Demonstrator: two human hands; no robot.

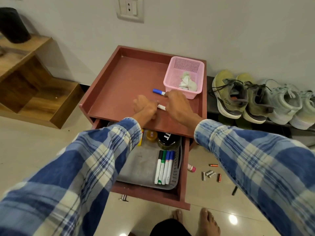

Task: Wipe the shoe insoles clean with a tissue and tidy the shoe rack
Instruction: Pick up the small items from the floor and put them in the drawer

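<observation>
Over on the far left, a stepped wooden shelf unit [34,92] with a glossy grain sits against the wall, a matte black cylinder [13,24] on its top step, and none of that matters to the job. Coming across to the reddish-brown cabinet [127,79], I see its top is a shallow, smooth tray with a raised rim. Below it the drawer [150,195] hangs pulled out, showing a grey perforated plastic tray [138,166] with four slim markers [164,166] lying side by side. Now the hands, both over the cabinet top: the left hand [144,108] has its fingers curled round one end of a white marker [161,106], whose round barrel pokes out toward the right hand [177,106]. That one arches over the barrel end of a blue-capped marker [158,91], and I can't tell whether it grips or merely touches. Just right of that, the pink mesh basket [185,65] holds the tissue [187,82], crumpled, soft and white, with neither hand on it. Small cylindrical batteries [210,174] lie scattered on the glossy floor tiles. Further right, the low dark shoe rack [210,103] carries olive knit trainers [228,94] and pale grey-green trainers [286,104], laces loose, insoles out of sight. My read: we're on clutter-tidying; no insole wiping is under way, and shoes, floor bits and open drawer are all left to sort.
</observation>
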